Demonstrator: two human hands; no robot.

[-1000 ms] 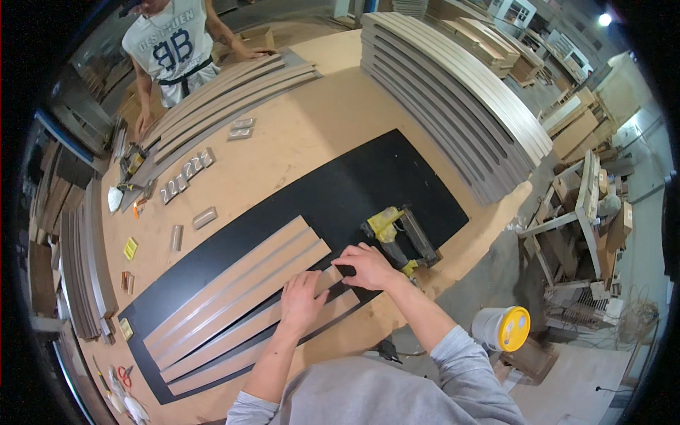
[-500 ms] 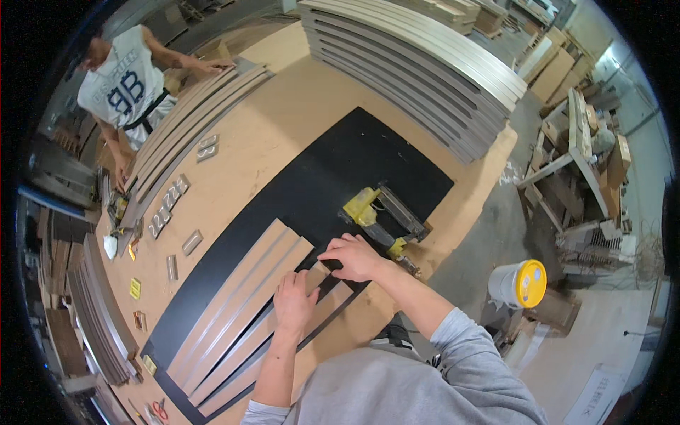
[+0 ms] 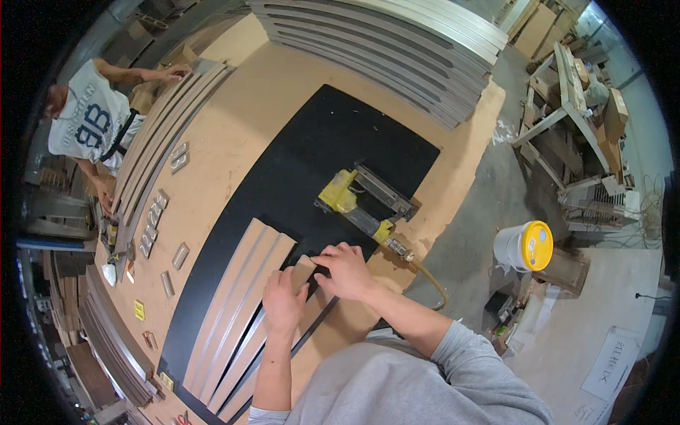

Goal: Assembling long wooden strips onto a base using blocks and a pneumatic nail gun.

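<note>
Since a moment ago I am leaning closer over the workbench (image 3: 234, 106) and my hands are drawing together on one short wooden block (image 3: 303, 271). Far left, another person (image 3: 88, 124) is handling long strips (image 3: 152, 138) at the bench's far-left edge. Near the front edge, about four long wooden strips (image 3: 237, 304) are lying side by side on the black panel (image 3: 319, 149), long axes running away from me. My left hand (image 3: 283, 304) is curling loosely against the block's near side; my right hand (image 3: 347, 269) is pinching its top end, nearer. One yellow nail gun (image 3: 361, 202) is lying just beyond, right.
</note>
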